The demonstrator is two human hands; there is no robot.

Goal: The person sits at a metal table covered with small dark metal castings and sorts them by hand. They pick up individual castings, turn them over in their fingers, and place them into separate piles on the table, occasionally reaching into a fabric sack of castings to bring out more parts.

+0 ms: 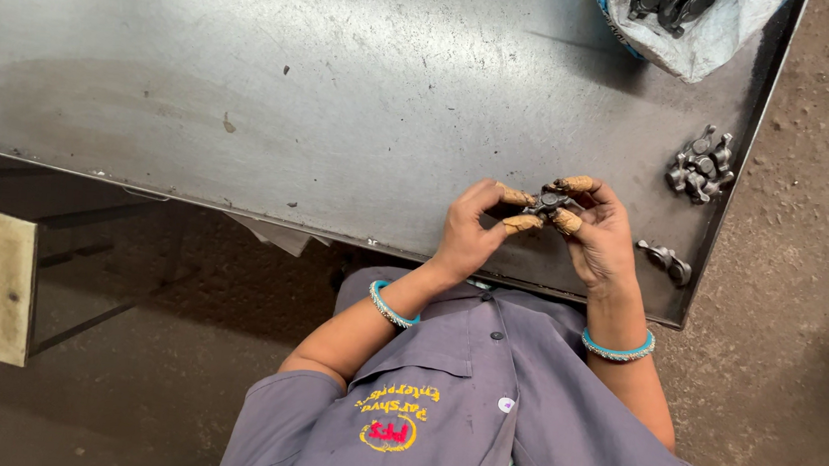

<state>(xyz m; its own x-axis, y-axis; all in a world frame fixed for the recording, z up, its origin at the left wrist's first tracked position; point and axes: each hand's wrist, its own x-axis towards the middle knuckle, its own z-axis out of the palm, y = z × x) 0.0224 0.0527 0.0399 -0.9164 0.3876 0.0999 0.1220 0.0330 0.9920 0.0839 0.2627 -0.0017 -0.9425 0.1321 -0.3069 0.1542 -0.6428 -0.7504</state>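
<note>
- Surface [298, 83]: sheet metal, grey, dull sheen, scuffed and smudged.
- Small part [547, 203] held in both hands: dark cast metal, matt, rough.
- Fingertip covers [567, 220]: tan, coarse, cloth-like.
- Loose parts [700, 165]: grey cast metal, slight shine.
- Sack [696, 43]: woven plastic, pale, matt.
- Bangles [617, 350]: turquoise, glossy.
- Shirt [479, 409]: grey cloth, matt.
- Floor [813, 248]: brown, gritty, rough.

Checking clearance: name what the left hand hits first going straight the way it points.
The left hand points rightward; past the metal part it pinches, likely the right hand.
</note>
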